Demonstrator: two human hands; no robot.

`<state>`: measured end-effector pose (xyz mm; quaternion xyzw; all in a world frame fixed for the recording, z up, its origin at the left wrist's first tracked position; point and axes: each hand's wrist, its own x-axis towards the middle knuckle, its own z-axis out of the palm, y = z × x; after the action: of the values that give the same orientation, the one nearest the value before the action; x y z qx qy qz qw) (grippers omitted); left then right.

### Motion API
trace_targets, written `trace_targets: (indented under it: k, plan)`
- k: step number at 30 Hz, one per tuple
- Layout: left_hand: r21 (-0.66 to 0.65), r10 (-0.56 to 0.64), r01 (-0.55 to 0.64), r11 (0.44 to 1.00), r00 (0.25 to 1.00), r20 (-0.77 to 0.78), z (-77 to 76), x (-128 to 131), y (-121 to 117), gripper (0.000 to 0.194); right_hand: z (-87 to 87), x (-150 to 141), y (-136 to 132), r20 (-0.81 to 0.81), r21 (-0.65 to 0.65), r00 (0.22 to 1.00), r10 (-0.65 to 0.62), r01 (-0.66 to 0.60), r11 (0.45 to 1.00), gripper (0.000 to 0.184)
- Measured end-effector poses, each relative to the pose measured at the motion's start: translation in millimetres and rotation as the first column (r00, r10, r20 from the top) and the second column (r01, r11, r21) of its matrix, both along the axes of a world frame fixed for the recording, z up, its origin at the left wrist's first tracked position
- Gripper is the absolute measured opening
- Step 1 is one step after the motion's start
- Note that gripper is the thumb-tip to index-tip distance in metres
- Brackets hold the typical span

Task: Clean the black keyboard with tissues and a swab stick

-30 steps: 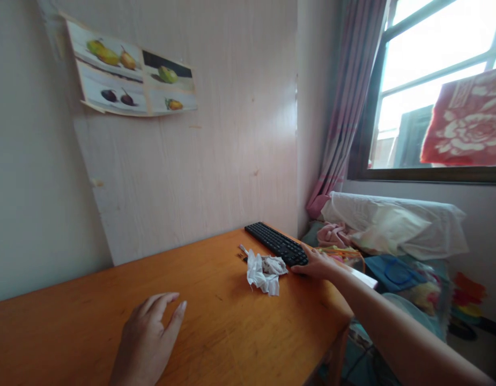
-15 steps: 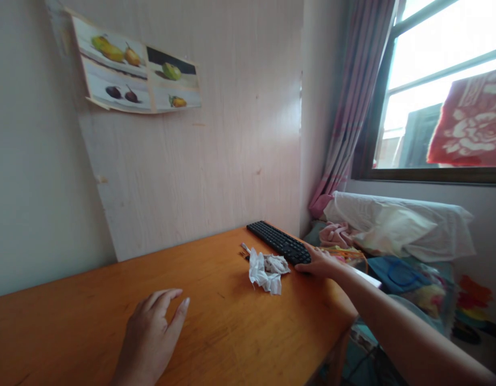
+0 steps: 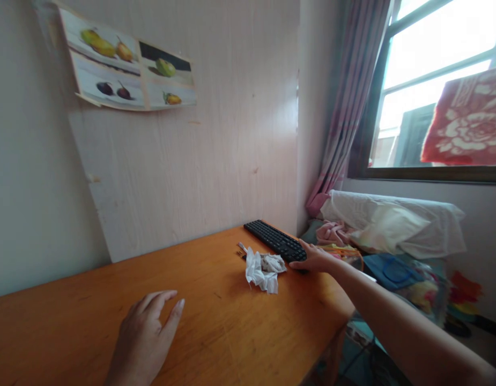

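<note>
At the back right of the table lies a black keyboard (image 3: pixel 272 239), running away toward the wall. My right hand (image 3: pixel 314 258) grips its near end, with the thumb on one side and the fingers on the other. My left hand (image 3: pixel 145 329) is over the front left part of the wooden table (image 3: pixel 183 273), thumb and fingers apart with nothing between them. Crumpled white tissue (image 3: pixel 265 271) sits just left of my right hand. Partly behind the tissue are a small white-tipped stick (image 3: pixel 242 247) and some tiny dark items, too small to name.
A pale board wall with taped fruit pictures (image 3: pixel 129 67) stands behind the table. Past the table's right edge are piled cloths, a blue bag (image 3: pixel 392 271) and white plastic sheeting (image 3: pixel 396 220). A pink curtain (image 3: pixel 344 107) hangs beside the window.
The whole view has shifted slightly, so everything appears a little further left. My right hand stays at the keyboard's near end, and my left hand keeps its shape over the table.
</note>
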<state>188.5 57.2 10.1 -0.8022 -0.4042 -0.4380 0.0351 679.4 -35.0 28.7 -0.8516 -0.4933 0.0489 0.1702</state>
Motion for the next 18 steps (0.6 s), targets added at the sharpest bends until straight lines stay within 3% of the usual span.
trace_targets:
  k: [8, 18]
  plan:
    - [-0.003, 0.007, -0.007, 1.000, 1.000, 0.001, -0.4, 0, -1, 0.035, 0.1, -1, 14, -0.003, -0.113, 1.000, -0.028, 0.027, 0.993, 0.136]
    - [-0.017, 0.014, -0.014, 1.000, 1.000, 0.016, 2.1, 2, -5, 0.034, 12.2, -11, 15, 0.054, -0.054, 0.995, -0.079, 0.082, 0.995, 0.116]
